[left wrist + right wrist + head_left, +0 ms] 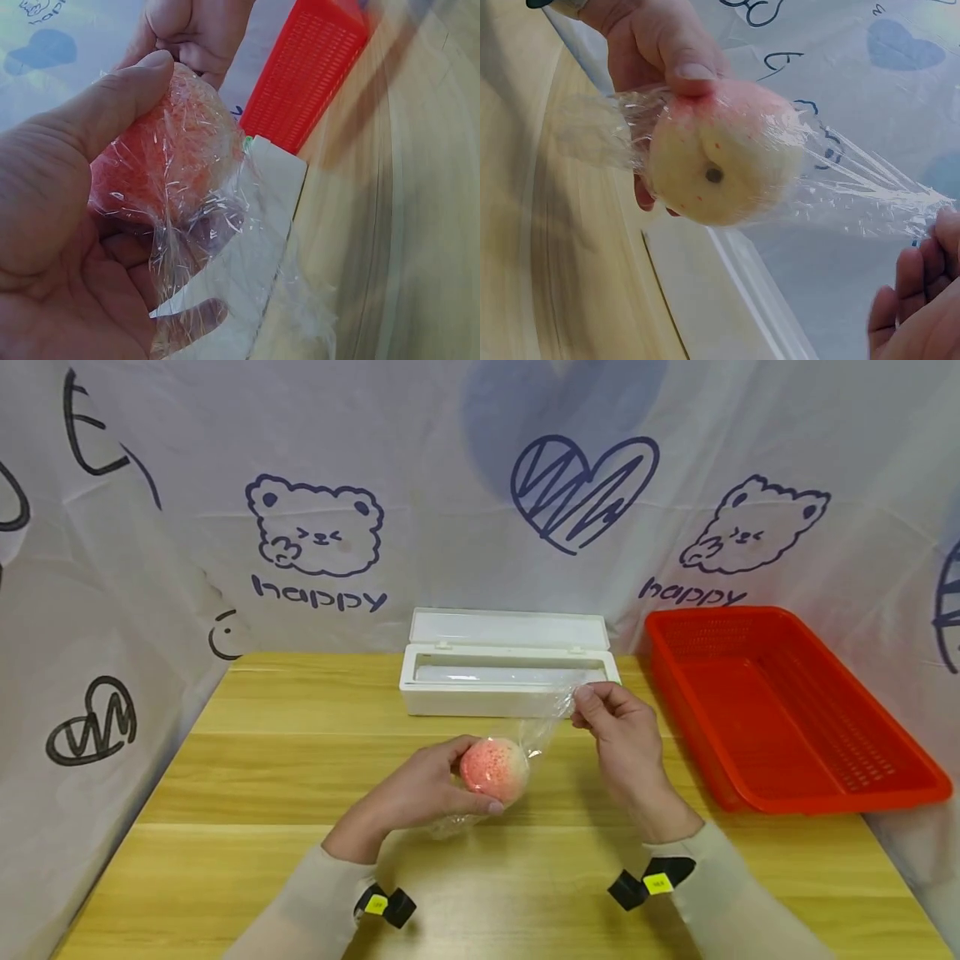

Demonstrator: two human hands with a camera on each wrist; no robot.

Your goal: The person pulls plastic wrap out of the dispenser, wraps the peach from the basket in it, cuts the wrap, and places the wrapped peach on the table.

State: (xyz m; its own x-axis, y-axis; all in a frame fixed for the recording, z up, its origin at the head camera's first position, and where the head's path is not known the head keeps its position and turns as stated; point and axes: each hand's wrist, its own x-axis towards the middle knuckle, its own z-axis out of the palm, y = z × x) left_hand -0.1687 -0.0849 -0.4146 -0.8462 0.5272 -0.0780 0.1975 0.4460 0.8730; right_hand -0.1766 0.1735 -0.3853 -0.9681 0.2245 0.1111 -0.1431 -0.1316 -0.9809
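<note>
A pink and cream peach (495,770) is wrapped in clear cling film (840,191) above the table. My left hand (420,787) grips the peach, the thumb across its near side and the fingers behind it. Up and to the right, my right hand (624,739) pinches a gathered end of the film between thumb and fingers. The film runs taut and twisted from the peach to those fingertips. In the right wrist view the peach's dimpled end, with a dark spot, faces the camera. Loose film hangs on the other side of the peach, plain in the left wrist view.
Behind the hands stands a white dispenser box (480,703), lid raised, with a film roll (510,674) inside. A red plastic basket (738,693) sits at the right of the wooden table (262,777). A printed white curtain (450,510) hangs behind and at the sides.
</note>
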